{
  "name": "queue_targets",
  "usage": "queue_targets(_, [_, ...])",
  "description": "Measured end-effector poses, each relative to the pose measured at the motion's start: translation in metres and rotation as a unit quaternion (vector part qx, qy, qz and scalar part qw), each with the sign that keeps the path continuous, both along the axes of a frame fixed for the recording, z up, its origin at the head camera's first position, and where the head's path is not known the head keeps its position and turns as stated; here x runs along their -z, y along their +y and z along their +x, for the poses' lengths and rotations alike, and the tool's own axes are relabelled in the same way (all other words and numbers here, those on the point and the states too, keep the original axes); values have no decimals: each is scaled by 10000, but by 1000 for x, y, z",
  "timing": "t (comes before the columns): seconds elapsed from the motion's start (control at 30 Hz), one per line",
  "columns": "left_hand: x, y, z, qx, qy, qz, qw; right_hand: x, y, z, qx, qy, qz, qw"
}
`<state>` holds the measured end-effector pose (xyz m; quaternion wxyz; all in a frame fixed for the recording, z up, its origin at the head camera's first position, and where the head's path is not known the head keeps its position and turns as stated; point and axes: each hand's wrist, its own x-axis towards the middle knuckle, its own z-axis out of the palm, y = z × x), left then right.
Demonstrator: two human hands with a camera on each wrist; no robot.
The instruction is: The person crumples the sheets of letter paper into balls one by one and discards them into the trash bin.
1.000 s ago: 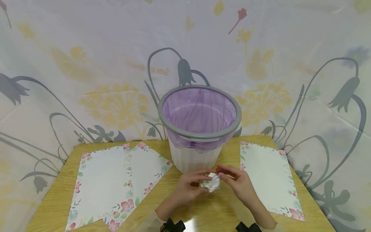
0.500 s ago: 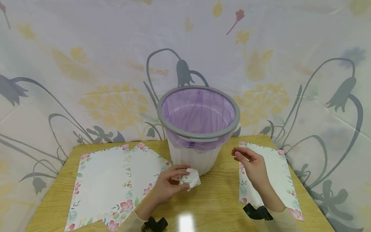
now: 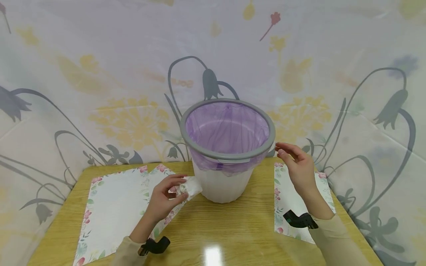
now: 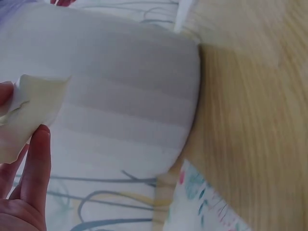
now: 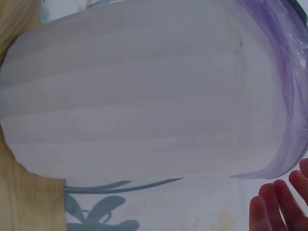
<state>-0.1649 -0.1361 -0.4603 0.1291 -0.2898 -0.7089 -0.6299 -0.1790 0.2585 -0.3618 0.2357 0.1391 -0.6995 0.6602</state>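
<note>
My left hand [image 3: 163,201] pinches a crumpled piece of white paper [image 3: 193,188] between thumb and fingers, left of the bin's base. In the left wrist view the paper [image 4: 41,103] looks creased, with the fingertips on its edges. A white trash bin [image 3: 221,186] with a grey rim and a purple bag liner [image 3: 229,129] stands upright at the table's back middle. My right hand [image 3: 301,170] is raised just right of the bin's rim, fingers loosely bent and holding nothing. The right wrist view has its fingers [image 5: 284,204] near the bag-covered rim.
Flower-bordered paper sheets lie on the wooden table [image 3: 233,229]: one at left [image 3: 114,207], a second [image 3: 156,173] beside it, partly behind my left hand, and one at right [image 3: 286,203] under my right forearm. A flower-patterned cloth [image 3: 133,55] hangs behind.
Both hands were together at the crumpled paper. The right hand let go and moved right and up to beside the rim; the left hand carried the paper left and slightly up.
</note>
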Motion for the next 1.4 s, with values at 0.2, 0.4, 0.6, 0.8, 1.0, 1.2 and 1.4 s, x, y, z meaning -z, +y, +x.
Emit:
queue_targets(0.2, [-14,-16,-6,-376,-196,-27,9991,-23,-2,-9,129,131,174,9997])
queue_targets(0.4, [-24,-22,-11,-538,-317,116,9980,-39,-8,-17,156,218,304,9992])
queue_targets(0.6, [-36,-29,-18,-555,-156,352,9977,-45,-20,-27,0,233,218,9995])
queue_targets(0.8, [-53,-36,-23,-517,-40,629,9967,-39,-31,-36,82,542,6,9985])
queue_targets(1.0, [-75,-42,-27,-483,35,865,9951,-32,-38,-42,364,768,-144,9963])
queue_targets(1.2, [-97,-43,-35,-464,198,1044,9933,-27,-39,-42,425,729,-304,9960])
queue_targets(1.4, [-114,-33,-41,-380,228,1139,9925,-24,-38,-39,559,707,-449,9949])
